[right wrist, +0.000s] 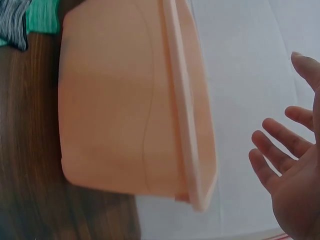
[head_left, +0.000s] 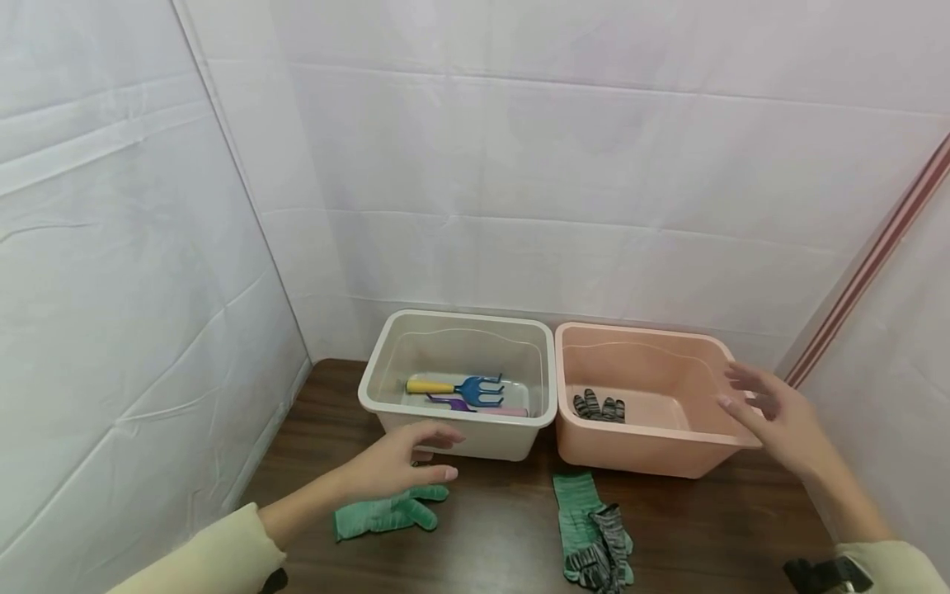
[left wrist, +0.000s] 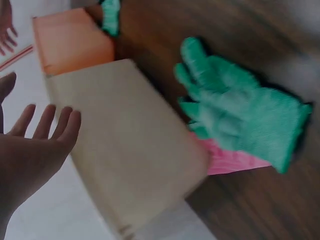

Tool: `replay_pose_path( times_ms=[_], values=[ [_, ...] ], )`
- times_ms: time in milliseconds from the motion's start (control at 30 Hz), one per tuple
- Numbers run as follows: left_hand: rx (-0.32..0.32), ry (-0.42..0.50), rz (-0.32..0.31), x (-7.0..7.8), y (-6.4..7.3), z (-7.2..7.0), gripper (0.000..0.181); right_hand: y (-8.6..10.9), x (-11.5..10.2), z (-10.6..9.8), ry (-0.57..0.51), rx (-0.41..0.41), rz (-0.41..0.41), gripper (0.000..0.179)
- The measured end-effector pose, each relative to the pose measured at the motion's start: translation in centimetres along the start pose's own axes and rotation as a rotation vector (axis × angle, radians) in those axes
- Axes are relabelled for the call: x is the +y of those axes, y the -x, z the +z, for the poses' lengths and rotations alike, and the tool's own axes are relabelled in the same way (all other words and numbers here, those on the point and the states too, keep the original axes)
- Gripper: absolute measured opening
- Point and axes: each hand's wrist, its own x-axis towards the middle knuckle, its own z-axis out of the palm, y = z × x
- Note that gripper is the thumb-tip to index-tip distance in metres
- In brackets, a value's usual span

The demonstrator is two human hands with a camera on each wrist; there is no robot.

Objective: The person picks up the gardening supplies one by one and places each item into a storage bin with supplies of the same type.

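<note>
My left hand [head_left: 404,462] is held, fingers spread and empty, over the table just before the white bin [head_left: 460,429]. Below it lies a green glove [head_left: 378,516], and the left wrist view shows pink fabric [left wrist: 230,159] under that glove. My right hand [head_left: 779,421] hovers at the right rim of the pink bin [head_left: 631,450], its fingers loosely bent around nothing. Inside the white bin are a blue garden fork [head_left: 478,390] with a yellow handle and a purple tool [head_left: 453,403] beside a pink handle. A black-and-grey glove [head_left: 599,407] sits in the pink bin.
Before the pink bin, another green glove [head_left: 575,499] lies on the brown table [head_left: 505,528], partly covered by a black-and-grey glove [head_left: 610,540]. The bins stand side by side against a white sheet wall [head_left: 475,165]. More sheeting closes off both sides.
</note>
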Motion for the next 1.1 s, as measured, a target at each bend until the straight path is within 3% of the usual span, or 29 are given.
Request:
replay_pose_path(
  times_ms=[300, 667, 867, 1100],
  values=[
    [0.101, -0.225, 0.007, -3.8, 1.1, 0.3, 0.045, 0.2, 3.0, -1.1, 0.037, 0.03, 0.104, 0.06],
    [0.21, -0.306, -0.027, -8.2, 2.0, 0.6, 0.052, 0.6, 6.0, -1.3, 0.068, 0.005, 0.211, 0.065],
    [0.278, -0.372, -0.09, -9.6, 2.6, 0.9, 0.052, 0.9, 7.3, -1.0, 0.047, -0.02, 0.289, 0.071],
    [0.31, -0.402, -0.156, -10.9, 3.0, 0.7, 0.057, 1.7, 8.8, -0.3, -0.01, 0.028, 0.315, 0.067]
  ],
)
